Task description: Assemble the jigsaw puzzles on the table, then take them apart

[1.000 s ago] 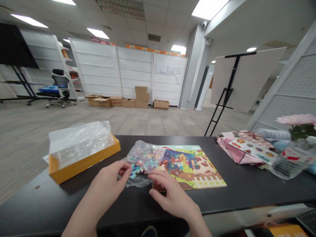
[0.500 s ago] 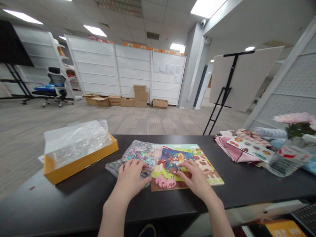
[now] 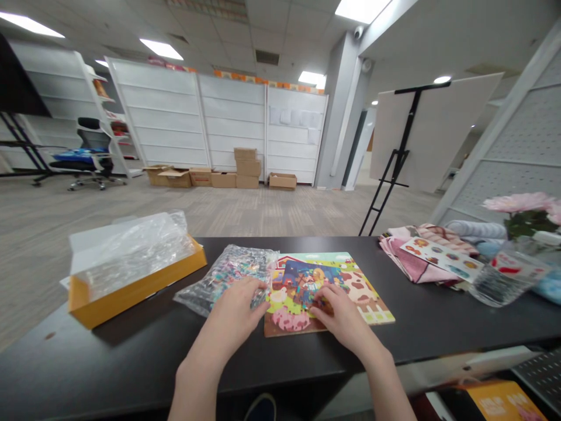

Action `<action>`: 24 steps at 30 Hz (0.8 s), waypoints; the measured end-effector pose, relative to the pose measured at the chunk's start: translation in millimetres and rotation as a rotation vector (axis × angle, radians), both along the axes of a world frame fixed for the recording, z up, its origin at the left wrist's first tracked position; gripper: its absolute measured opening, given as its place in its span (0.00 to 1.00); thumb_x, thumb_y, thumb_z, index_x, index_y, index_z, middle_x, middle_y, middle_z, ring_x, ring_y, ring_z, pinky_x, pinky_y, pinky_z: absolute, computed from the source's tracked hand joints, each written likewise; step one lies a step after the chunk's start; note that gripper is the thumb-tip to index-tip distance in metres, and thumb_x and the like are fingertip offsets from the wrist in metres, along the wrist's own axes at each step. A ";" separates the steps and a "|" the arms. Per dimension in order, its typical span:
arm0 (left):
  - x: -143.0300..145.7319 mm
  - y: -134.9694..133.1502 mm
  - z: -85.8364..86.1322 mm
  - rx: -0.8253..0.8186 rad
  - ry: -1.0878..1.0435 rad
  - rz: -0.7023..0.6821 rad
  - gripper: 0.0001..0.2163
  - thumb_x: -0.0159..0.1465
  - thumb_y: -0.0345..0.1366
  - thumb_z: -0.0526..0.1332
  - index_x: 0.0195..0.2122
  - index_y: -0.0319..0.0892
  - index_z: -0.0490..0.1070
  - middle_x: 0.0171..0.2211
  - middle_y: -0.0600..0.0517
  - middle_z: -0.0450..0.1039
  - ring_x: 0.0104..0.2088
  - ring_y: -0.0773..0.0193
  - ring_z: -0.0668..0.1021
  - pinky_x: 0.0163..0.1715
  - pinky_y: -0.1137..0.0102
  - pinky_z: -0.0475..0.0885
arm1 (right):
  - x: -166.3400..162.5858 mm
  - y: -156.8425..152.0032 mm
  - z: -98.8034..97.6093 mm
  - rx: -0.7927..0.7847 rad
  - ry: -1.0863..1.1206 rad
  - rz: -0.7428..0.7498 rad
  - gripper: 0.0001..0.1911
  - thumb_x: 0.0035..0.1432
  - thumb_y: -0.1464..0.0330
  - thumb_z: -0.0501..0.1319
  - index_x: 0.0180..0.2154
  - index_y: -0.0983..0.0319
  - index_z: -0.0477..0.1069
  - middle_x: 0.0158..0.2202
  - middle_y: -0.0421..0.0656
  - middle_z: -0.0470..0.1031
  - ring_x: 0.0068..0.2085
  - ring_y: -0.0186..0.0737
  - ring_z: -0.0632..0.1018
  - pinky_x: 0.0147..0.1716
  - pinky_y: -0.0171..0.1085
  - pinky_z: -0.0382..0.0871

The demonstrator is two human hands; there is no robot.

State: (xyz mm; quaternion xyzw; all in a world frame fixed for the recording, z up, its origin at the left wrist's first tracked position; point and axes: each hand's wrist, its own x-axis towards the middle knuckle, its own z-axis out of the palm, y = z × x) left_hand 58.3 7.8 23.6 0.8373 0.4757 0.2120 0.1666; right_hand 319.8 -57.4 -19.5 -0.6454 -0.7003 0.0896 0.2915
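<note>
left hand (image 3: 240,313) at a bag (image 3: 239,266), right hand (image 3: 342,316) over a picture board (image 3: 287,301), both half-open (grip: can't tell).

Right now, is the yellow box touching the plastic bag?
Apart: the head view shows a strip of dark table between the yellow box and the plastic bag.

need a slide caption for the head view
Left hand at a clear bag of colourful pieces, right hand over a farm picture, on a black table.

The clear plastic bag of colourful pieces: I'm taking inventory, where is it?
In the head view, the clear plastic bag lies left of centre, between the yellow box and the farm-scene board.
</note>
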 end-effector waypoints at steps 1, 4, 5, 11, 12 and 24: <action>4.4 -1.5 0.5 -0.022 -0.034 -0.032 0.10 0.66 0.35 0.58 0.47 0.43 0.74 0.47 0.45 0.78 0.48 0.53 0.78 0.51 0.61 0.70 | 3.8 -1.1 -0.7 -0.001 0.011 0.000 0.04 0.61 0.68 0.67 0.37 0.58 0.72 0.42 0.43 0.77 0.46 0.46 0.77 0.46 0.43 0.71; 27.2 -9.4 -0.4 -0.053 -0.060 -0.064 0.10 0.67 0.34 0.56 0.47 0.44 0.74 0.48 0.45 0.79 0.49 0.54 0.79 0.53 0.62 0.70 | 13.3 -2.7 -4.2 0.004 0.044 -0.006 0.06 0.61 0.67 0.67 0.40 0.57 0.72 0.42 0.42 0.77 0.46 0.46 0.77 0.46 0.42 0.70; 36.5 -12.7 -1.5 -0.062 -0.041 -0.075 0.10 0.68 0.34 0.56 0.47 0.44 0.74 0.49 0.45 0.78 0.50 0.53 0.78 0.53 0.62 0.70 | 15.2 -2.8 -5.3 0.009 0.052 -0.010 0.06 0.62 0.66 0.66 0.40 0.57 0.71 0.42 0.42 0.77 0.46 0.45 0.77 0.46 0.42 0.70; 70.8 -25.0 -11.2 -0.115 0.061 -0.121 0.19 0.65 0.34 0.59 0.57 0.39 0.69 0.52 0.39 0.76 0.54 0.46 0.76 0.53 0.58 0.70 | 9.5 0.0 -9.5 0.062 0.056 0.027 0.06 0.63 0.67 0.64 0.42 0.57 0.71 0.44 0.44 0.77 0.48 0.47 0.77 0.48 0.44 0.70; 71.3 -24.7 -12.5 -0.136 0.024 -0.136 0.20 0.65 0.34 0.58 0.59 0.40 0.67 0.53 0.39 0.76 0.54 0.46 0.76 0.52 0.59 0.70 | 7.1 0.7 -10.2 0.071 0.047 0.021 0.07 0.62 0.68 0.65 0.43 0.57 0.71 0.45 0.44 0.77 0.49 0.48 0.76 0.49 0.45 0.70; 68.1 -13.7 -26.6 -0.391 -0.317 -0.182 0.22 0.60 0.34 0.60 0.57 0.40 0.69 0.38 0.48 0.80 0.33 0.59 0.80 0.36 0.68 0.71 | -2.4 2.3 -4.1 0.018 0.093 0.088 0.06 0.60 0.74 0.64 0.37 0.58 0.69 0.39 0.41 0.76 0.43 0.45 0.75 0.45 0.42 0.67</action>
